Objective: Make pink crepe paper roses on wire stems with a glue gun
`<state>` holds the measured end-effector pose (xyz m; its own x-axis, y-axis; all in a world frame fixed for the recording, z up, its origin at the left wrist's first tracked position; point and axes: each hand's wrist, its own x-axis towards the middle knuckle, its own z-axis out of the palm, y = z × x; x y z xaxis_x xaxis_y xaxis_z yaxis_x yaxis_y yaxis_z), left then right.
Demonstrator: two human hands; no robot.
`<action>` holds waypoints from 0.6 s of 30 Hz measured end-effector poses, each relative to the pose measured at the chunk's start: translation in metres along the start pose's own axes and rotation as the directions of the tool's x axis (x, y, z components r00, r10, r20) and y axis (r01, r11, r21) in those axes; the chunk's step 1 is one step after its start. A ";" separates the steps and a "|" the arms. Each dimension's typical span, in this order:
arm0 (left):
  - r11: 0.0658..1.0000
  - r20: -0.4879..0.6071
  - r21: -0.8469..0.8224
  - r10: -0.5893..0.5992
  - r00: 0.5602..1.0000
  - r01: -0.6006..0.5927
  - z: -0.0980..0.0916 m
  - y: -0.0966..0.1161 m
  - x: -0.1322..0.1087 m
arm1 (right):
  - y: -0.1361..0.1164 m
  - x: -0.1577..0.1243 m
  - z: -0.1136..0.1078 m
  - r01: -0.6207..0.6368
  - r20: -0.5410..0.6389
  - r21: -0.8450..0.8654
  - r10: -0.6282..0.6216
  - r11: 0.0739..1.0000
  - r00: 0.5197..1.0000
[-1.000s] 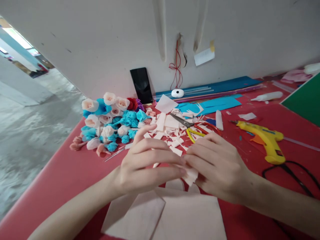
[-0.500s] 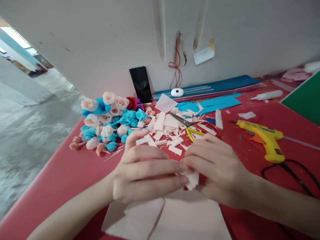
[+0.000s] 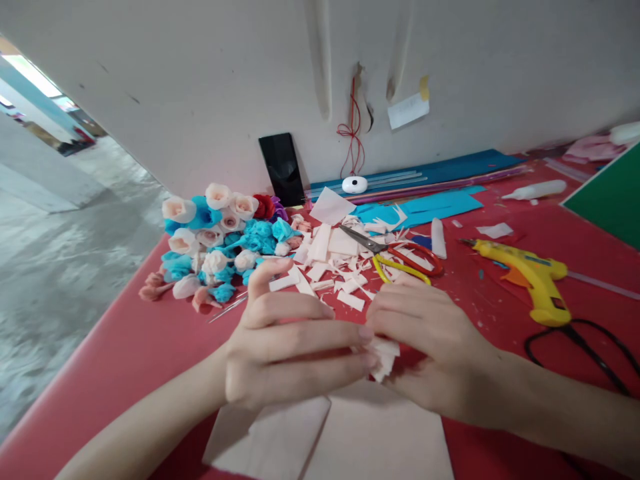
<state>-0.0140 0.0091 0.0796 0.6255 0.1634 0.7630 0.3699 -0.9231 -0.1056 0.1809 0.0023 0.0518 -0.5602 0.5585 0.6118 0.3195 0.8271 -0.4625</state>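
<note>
Pinching from both sides, my left grip [image 3: 280, 353] and my right grip [image 3: 430, 347] are pressed together on a small paper piece [image 3: 385, 353], pale pink, crumpled, with a ragged lower edge. My left fingers lie stretched out toward the right with their tips on the paper, while the forefinger sticks up clear of it. My right fingers curl over the piece from the other side, and their tips meet my left ones. I hold the paper piece in the air between the two grips, low over the near part of the red table [image 3: 135, 347].

Right beneath it, two pale pink sheets [image 3: 380, 433] lie flat on the table, side by side and touching.

Just beyond my knuckles is a litter of pink scraps [image 3: 340, 267], with scissors [image 3: 400, 257] lying among them, one handle red and one yellow, blades pointing back and left. To the left of the scraps is a heap of paper flowers [image 3: 220, 243] in pink, white and blue, with a red one at the back.

To my right a yellow glue gun [image 3: 530, 277] lies on the table, and its black cord [image 3: 580, 340] loops toward the near right.

Along the wall at the back are blue sheets [image 3: 430, 207], a black phone [image 3: 283, 170] leaning upright, a white bottle [image 3: 535, 192] on its side, and a green board [image 3: 610, 200] at the far right edge.
</note>
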 end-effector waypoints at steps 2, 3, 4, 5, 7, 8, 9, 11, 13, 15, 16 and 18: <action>1.000 -0.009 -0.005 -0.002 1.000 0.002 0.000 0.001 0.000 | 0.000 0.000 0.000 0.000 -0.001 -0.004 0.000 1.000 1.000; 1.000 -0.012 -0.007 0.000 1.000 0.000 0.000 0.001 0.000 | 0.000 0.000 0.000 -0.004 0.001 -0.010 0.004 1.000 1.000; 1.000 -0.012 -0.008 0.000 1.000 -0.001 0.000 0.001 0.000 | 0.000 0.000 0.000 -0.010 0.006 -0.015 0.010 1.000 1.000; 1.000 -0.015 -0.009 -0.002 1.000 0.002 0.000 0.002 0.000 | 0.000 0.000 0.001 -0.014 0.010 -0.021 0.014 1.000 1.000; 1.000 -0.010 -0.011 -0.013 1.000 0.013 0.000 0.002 -0.001 | -0.001 0.000 0.000 -0.027 0.019 -0.031 0.028 0.999 0.999; 1.000 -0.010 -0.012 -0.015 1.000 0.014 0.000 0.002 -0.002 | -0.001 0.000 0.000 -0.038 0.026 -0.029 0.038 0.999 0.999; 1.000 -0.010 -0.011 -0.017 1.000 0.017 0.000 0.002 -0.003 | -0.002 0.000 0.000 -0.051 0.029 -0.023 0.051 0.998 0.998; 1.000 -0.023 -0.009 -0.002 1.000 0.002 0.001 0.002 -0.005 | -0.003 0.000 0.000 -0.082 0.053 0.022 0.081 0.996 0.995; 1.000 -0.043 -0.013 0.014 0.999 -0.014 0.002 0.000 -0.006 | -0.004 0.000 0.000 -0.116 0.078 0.071 0.110 0.991 0.991; 1.000 -0.028 -0.025 -0.007 1.000 0.006 0.004 -0.001 -0.005 | -0.005 0.000 -0.001 -0.135 0.079 0.090 0.128 0.987 0.989; 0.999 -0.010 -0.034 -0.007 1.000 0.007 0.005 -0.002 -0.004 | -0.005 0.001 -0.002 -0.142 0.072 0.084 0.137 0.986 0.988; 0.998 -0.034 -0.053 -0.017 0.999 0.016 0.007 -0.002 -0.002 | -0.004 0.002 -0.004 -0.154 0.068 0.058 0.150 0.986 0.986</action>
<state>-0.0113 0.0136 0.0736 0.5956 0.1676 0.7856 0.3424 -0.9376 -0.0596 0.1811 0.0001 0.0577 -0.5563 0.6705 0.4909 0.3571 0.7263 -0.5873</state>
